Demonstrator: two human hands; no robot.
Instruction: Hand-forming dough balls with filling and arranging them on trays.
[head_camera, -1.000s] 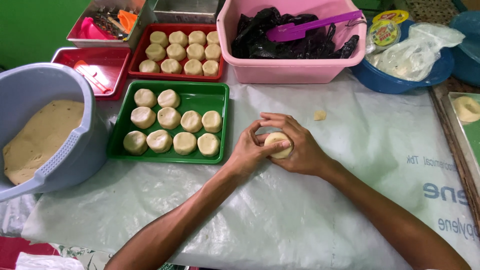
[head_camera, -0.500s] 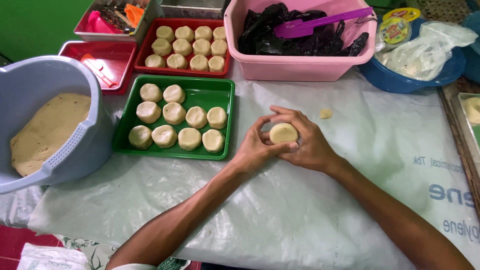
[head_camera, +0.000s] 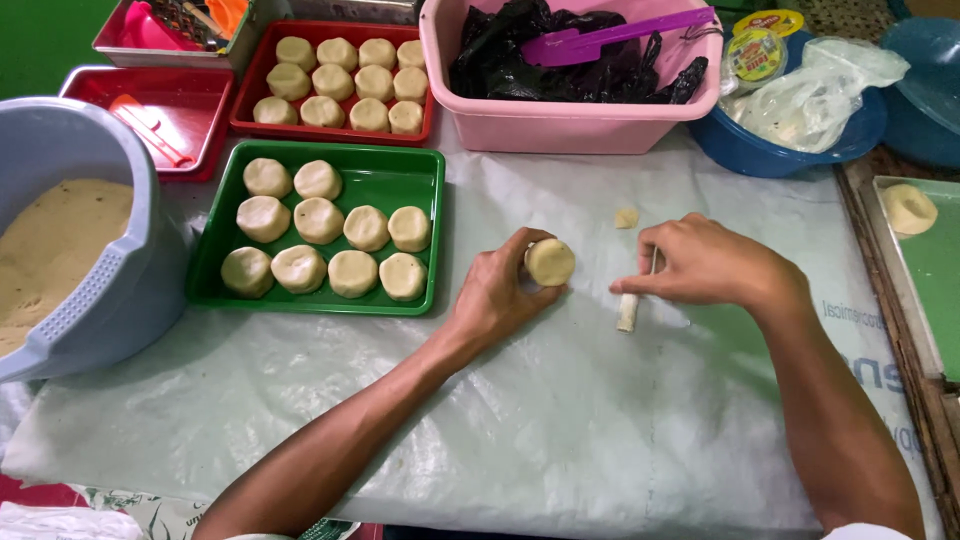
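While the left hand (head_camera: 497, 295) grips a round dough piece (head_camera: 550, 262) above the plastic-covered table (head_camera: 560, 420), the right hand (head_camera: 700, 265), held apart, pinches a small pale stick (head_camera: 629, 310) beside it; the green tray (head_camera: 430, 190) lies to the left.

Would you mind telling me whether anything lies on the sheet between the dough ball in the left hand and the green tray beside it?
Nothing visible does. The left hand holds the dough ball, and only bare sheet lies between it and the green tray. The right hand with its small stick is on the other side.
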